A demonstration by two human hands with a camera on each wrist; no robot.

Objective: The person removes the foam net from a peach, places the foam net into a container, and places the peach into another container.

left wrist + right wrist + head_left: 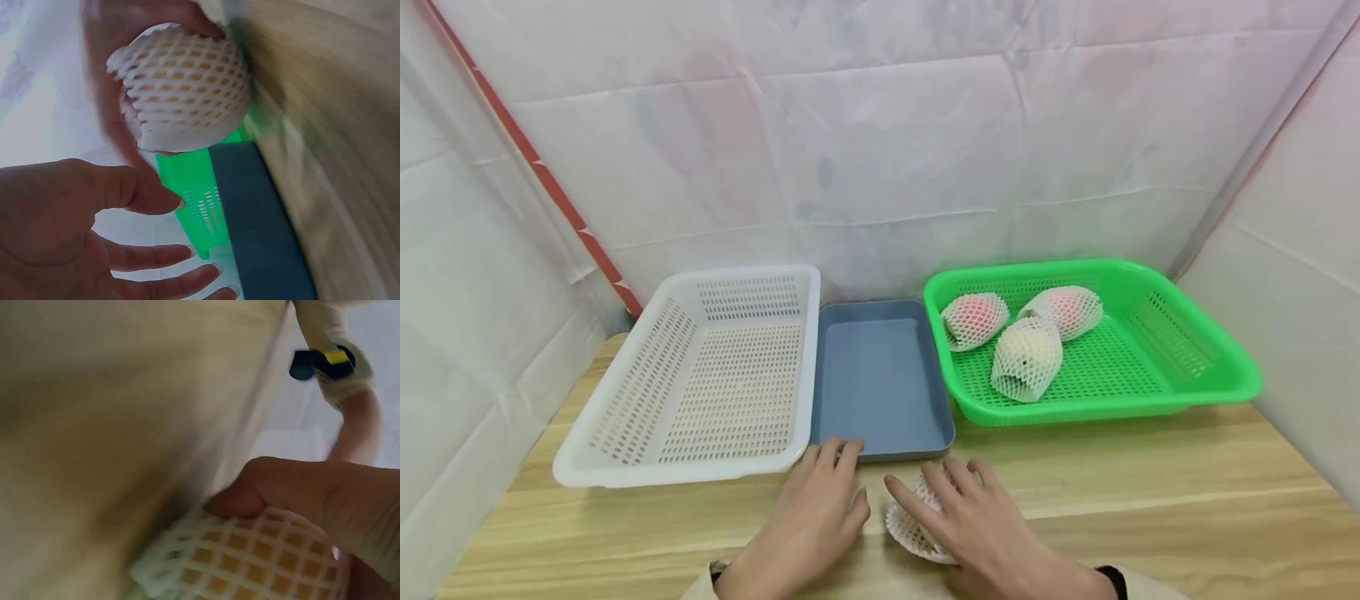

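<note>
A pale cloth (880,150) with faint blotches filled the upper half of the head view, and below it a wood-grained table (1112,475) ran across the bottom of the frame. On the table at the right of the frame stood a green basket (1097,412), at the left a white basket (815,358) with slotted walls, and between them, at the centre, a shallow blue-grey tray (883,375). Two hands came in from the lower edge. The right hand (977,517), right of bottom centre, gripped a netted fruit (913,537), its thumb and fingers round the foam mesh; whether the fruit also rested on the table I could not tell. The left hand (812,508), left of bottom centre, held nothing, its thumb apart from its loosely spread fingers; its fingertips were near the tray's lower edge, though contact was unclear. Three more netted pieces lay in the left part of the green basket: a pale one (1027,354) in front, a pink one (1067,308) behind it to the right, and another pink one (976,318) to the left.
</note>
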